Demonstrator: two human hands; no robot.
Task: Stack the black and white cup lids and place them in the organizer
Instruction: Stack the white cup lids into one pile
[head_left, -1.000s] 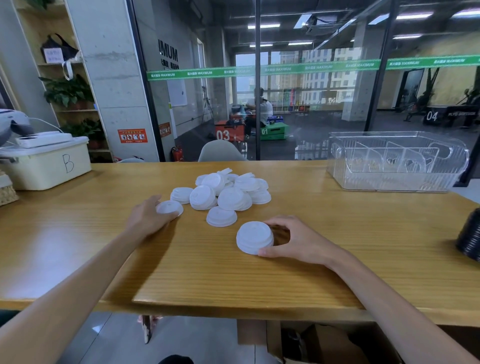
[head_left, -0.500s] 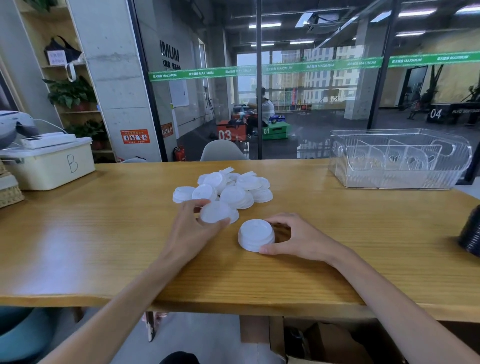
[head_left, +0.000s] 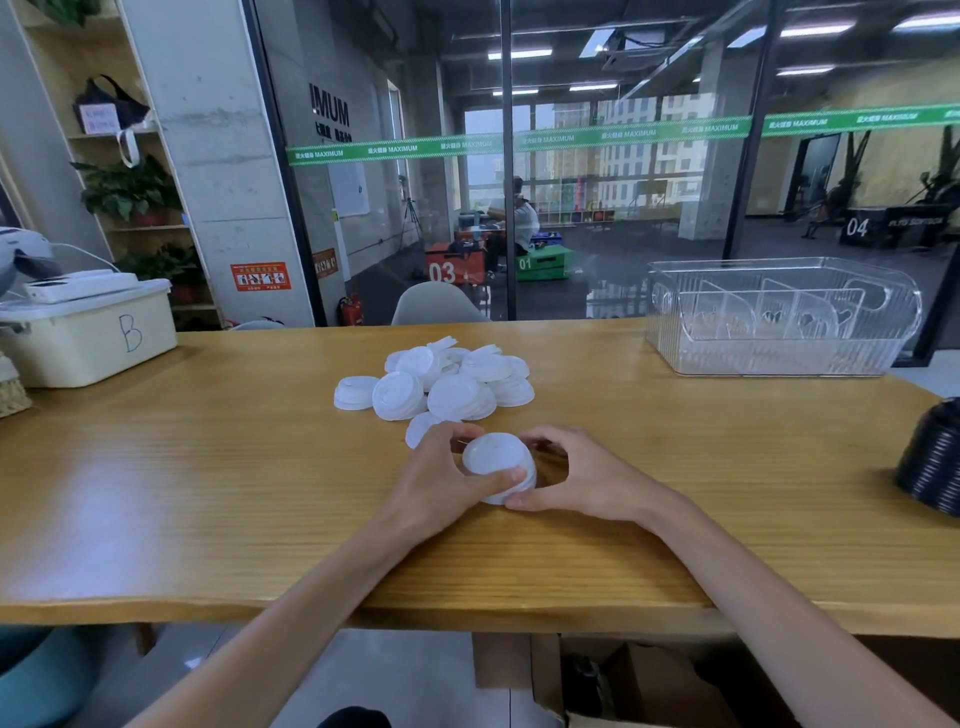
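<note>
White lid stack (head_left: 501, 467) now one lid taller than half a second ago: carried over from the loose pile (head_left: 441, 376) by the left hand (head_left: 441, 480) and set on top. Sitting on the table (head_left: 208, 467) just on the near side of that pile, well apart from the clear organizer (head_left: 779, 317) at the far right. Gripped on both sides: left thumb and fingers curled round the top lid, right hand (head_left: 582, 478) curled round the stack's lower edge, steadying it. Probably mid-press, seating the new lid; hard to tell whether fully nested. One stray lid (head_left: 421, 428) lying between stack and pile, partly hidden behind the left hand. Many white lids left in the pile, so stacking judged far from done. Black lid stack (head_left: 932, 460) at the right table edge, far from the pile, untouched. Nothing visible in the organizer yet, though hard to be sure through its clear walls
</note>
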